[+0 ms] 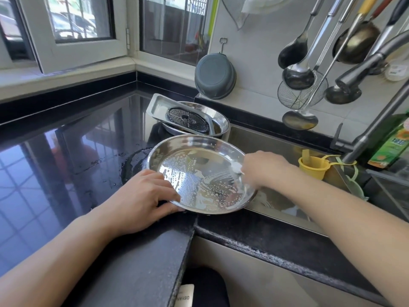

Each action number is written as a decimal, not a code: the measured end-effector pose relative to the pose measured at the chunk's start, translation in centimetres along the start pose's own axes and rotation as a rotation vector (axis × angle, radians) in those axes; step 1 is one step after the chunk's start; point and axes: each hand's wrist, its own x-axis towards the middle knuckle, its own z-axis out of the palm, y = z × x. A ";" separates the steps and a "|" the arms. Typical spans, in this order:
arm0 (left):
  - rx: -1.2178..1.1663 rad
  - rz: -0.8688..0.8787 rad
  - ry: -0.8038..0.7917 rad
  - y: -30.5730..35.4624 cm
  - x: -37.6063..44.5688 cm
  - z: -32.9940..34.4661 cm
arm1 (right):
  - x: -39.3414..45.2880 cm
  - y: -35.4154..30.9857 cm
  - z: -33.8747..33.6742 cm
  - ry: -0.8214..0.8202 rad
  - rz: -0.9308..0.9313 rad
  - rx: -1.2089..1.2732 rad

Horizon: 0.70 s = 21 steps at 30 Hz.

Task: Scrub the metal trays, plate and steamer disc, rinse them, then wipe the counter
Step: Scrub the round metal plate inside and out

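**Soapy plate held at the sink's edge**

Head view: your left hand [143,193] grasped the round metal plate [199,180] by its near-left rim, thumb under the edge and fingers curled over it. The plate sat tilted at the corner where the black counter [66,156] meets the sink [265,140], its left part over the counter and its right part hanging over the basin. Suds and beads of water covered its inside.

Your right hand [263,169] reached into the plate from the right, fingers bent down against the inner wall and closed round a small white scrubbing pad [235,166], most of which was hidden under the hand.

Behind the plate, at the far edge of the counter beside the sink, a second round metal dish [221,120] held a rectangular metal tray [159,105] leaning across it, with the dark perforated steamer disc [188,119] lying in that tray.

A wet patch spread on the counter just left of the plate. A yellow cup [313,168] stood at the sink's right side, below the faucet [363,72]. Ladles and a wire skimmer [301,91] hung on the wall.
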 end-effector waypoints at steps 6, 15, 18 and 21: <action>0.001 -0.003 -0.003 -0.1 -0.1 0.2 | -1.0 -2.7 0.4 -0.054 -0.216 -0.024; -0.006 -0.025 0.004 0.0 -0.1 0.1 | 1.6 -1.5 0.5 -0.054 -0.154 0.049; -0.006 -0.029 0.007 0.0 -0.1 0.1 | 1.5 -1.4 -0.1 -0.064 -0.169 0.072; -0.014 -0.039 -0.003 0.1 -0.1 0.2 | 3.2 0.7 0.4 0.007 -0.002 0.022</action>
